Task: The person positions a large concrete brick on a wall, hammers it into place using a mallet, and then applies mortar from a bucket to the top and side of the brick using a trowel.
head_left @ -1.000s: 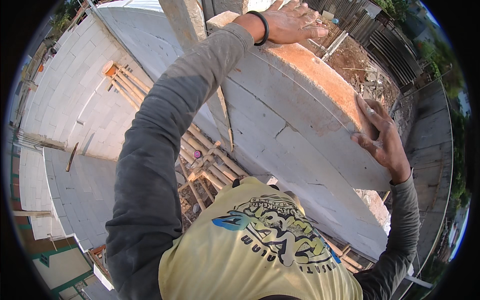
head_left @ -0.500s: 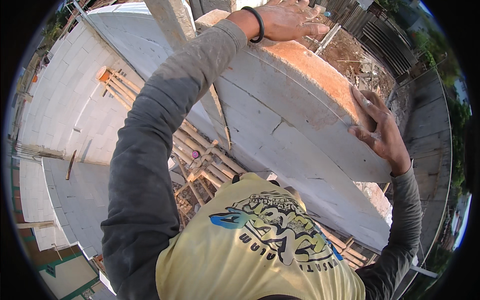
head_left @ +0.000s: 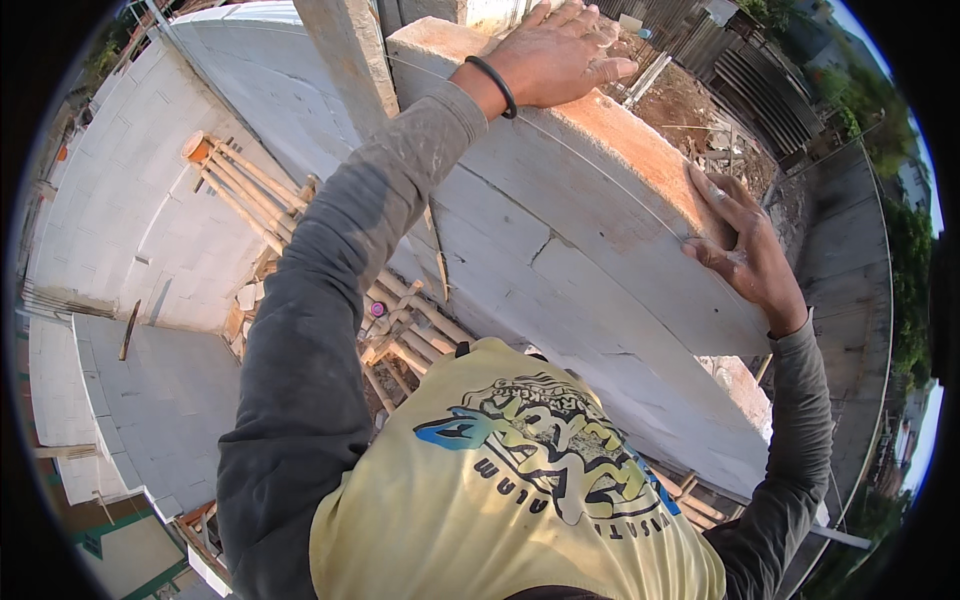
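A long pale block (head_left: 600,185), its top dusted orange, lies on the upper course of the wall in front of me. My left hand (head_left: 560,55) rests on its top towards the far left, palm down and fingers stretched out. At the near right end, my right hand (head_left: 745,245) grips the block's upper edge, with the thumb against the near face and the fingers over the top. Both hands are dusted with pale powder. A thin taut string (head_left: 567,143) runs along the block's face just below its top edge. The underside of my left palm is hidden.
A concrete post (head_left: 350,55) stands at the wall's left. Bamboo scaffolding poles (head_left: 240,190) lie below on the left, near another block wall (head_left: 110,220). The wall steps down at a broken, pale edge (head_left: 740,385). Rubble and corrugated sheets (head_left: 765,85) lie beyond.
My left hand has come slightly nearer along the block's top, and more of its fingers show. My right hand keeps its grip at the right end. The view has shifted a little.
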